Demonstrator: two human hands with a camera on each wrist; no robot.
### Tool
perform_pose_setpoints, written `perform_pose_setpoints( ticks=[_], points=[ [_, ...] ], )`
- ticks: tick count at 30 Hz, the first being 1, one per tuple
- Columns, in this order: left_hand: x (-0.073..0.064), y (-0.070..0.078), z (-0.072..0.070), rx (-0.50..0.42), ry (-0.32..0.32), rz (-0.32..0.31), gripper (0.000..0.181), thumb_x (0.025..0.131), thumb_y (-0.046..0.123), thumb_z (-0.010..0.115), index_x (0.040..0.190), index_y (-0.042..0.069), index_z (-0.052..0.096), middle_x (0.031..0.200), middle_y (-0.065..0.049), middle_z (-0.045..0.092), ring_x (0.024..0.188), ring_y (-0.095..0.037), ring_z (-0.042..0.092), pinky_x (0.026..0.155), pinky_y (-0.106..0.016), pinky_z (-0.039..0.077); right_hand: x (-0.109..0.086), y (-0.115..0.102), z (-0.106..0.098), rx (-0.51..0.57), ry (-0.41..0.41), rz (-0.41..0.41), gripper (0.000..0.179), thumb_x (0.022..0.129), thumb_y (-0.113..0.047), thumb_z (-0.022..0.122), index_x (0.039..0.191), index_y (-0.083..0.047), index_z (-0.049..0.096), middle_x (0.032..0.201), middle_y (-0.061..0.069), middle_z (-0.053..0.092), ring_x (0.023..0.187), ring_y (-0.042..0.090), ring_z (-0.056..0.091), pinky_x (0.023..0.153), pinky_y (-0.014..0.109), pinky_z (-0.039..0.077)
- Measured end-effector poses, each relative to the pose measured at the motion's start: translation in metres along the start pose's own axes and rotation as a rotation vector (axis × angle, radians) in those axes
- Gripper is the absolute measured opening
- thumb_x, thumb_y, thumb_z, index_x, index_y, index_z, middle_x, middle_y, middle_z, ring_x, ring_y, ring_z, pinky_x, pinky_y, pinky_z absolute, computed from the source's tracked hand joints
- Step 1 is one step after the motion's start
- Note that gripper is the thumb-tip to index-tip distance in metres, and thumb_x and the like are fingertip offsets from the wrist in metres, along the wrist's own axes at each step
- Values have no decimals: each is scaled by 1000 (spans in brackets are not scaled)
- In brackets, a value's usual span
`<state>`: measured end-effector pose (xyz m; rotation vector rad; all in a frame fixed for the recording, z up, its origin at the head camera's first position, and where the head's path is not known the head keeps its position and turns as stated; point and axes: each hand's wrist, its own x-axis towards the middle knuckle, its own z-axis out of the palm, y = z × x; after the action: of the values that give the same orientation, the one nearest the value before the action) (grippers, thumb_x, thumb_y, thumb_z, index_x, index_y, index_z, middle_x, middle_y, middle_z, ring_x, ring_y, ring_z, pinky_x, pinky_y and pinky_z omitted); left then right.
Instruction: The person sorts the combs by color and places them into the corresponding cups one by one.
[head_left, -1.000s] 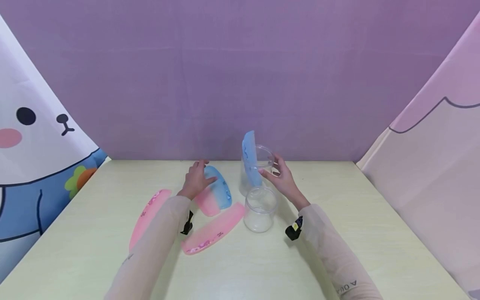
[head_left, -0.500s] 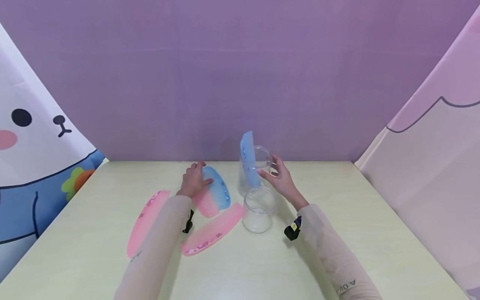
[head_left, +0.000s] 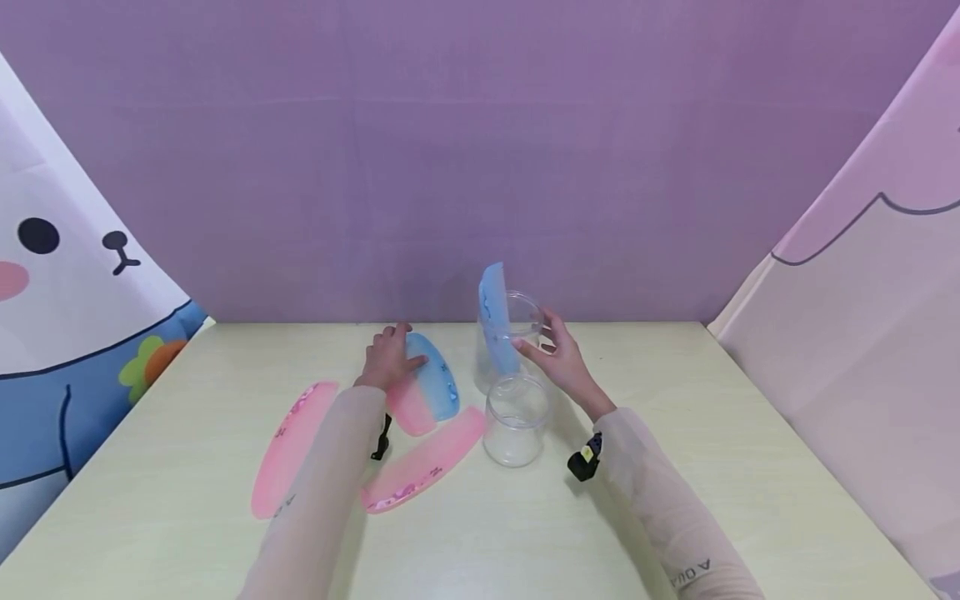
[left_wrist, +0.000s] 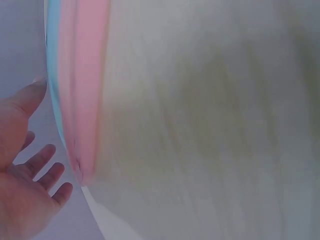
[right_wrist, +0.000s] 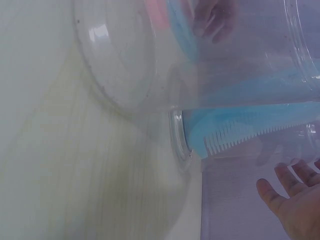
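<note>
A blue comb point(head_left: 492, 304) leans upright in a tall clear jar point(head_left: 528, 310), and its teeth show in the right wrist view. My right hand point(head_left: 558, 357) is curved round the right side of that jar, thumb in front and fingers along the wall. In front stands a shorter clear jar point(head_left: 516, 446). On the left, my left hand point(head_left: 388, 358) lies over a blue comb point(head_left: 437, 375) that overlaps a pink comb point(head_left: 408, 408). In the left wrist view its fingers point(left_wrist: 42, 159) look loose and spread, with the thumb near the comb's edge.
Another pink comb point(head_left: 427, 462) lies left of the shorter jar. A further pink comb point(head_left: 292, 450) lies partly under the left forearm. The pale table point(head_left: 637, 500) ends at a purple backdrop point(head_left: 480, 167), with printed cloth on both sides.
The view shifts slightly. My left sleeve moves a little to the right, uncovering more of the leftmost pink comb. Both hands, the jars and the combs stay in place.
</note>
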<state>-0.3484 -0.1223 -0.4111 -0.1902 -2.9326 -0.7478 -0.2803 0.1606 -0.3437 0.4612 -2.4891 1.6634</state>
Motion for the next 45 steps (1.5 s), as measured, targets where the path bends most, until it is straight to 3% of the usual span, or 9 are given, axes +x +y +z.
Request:
perform_pose_setpoints(
  ticks=[18, 24, 31, 45],
  points=[
    [7, -2, -1, -65, -97, -63, 73, 82, 34, 66, 138, 8, 26, 137, -24, 37, 123, -45, 33, 101, -60, 27, 0, -1, -1, -1, 2, 7, 75, 87, -19, 62, 143, 0, 17, 145, 24, 26, 132, 40, 31, 106, 52, 31],
    [7, -3, -1, -67, -113, -58, 74, 82, 36, 65, 138, 8, 25, 135, -24, 39, 122, -46, 33, 100, -60, 27, -2, -2, -1, 1, 2, 7, 75, 87, -19, 62, 143, 0, 16, 146, 24, 25, 132, 40, 31, 106, 52, 31],
    [6, -1, -1, -95, -142, -86, 81, 78, 42, 69, 138, 11, 24, 137, -23, 36, 122, -44, 32, 101, -59, 27, -2, -2, -2, 7, 2, 3, 75, 87, -18, 61, 143, 1, 16, 145, 25, 25, 132, 40, 31, 106, 53, 30],
    [7, -3, -3, -110, -121, -77, 93, 69, 43, 76, 139, 10, 24, 132, -25, 35, 122, -43, 31, 102, -60, 24, -2, -2, -2, 7, 1, 6, 76, 87, -19, 62, 143, 1, 16, 145, 25, 25, 132, 40, 31, 106, 55, 29]
  ],
)
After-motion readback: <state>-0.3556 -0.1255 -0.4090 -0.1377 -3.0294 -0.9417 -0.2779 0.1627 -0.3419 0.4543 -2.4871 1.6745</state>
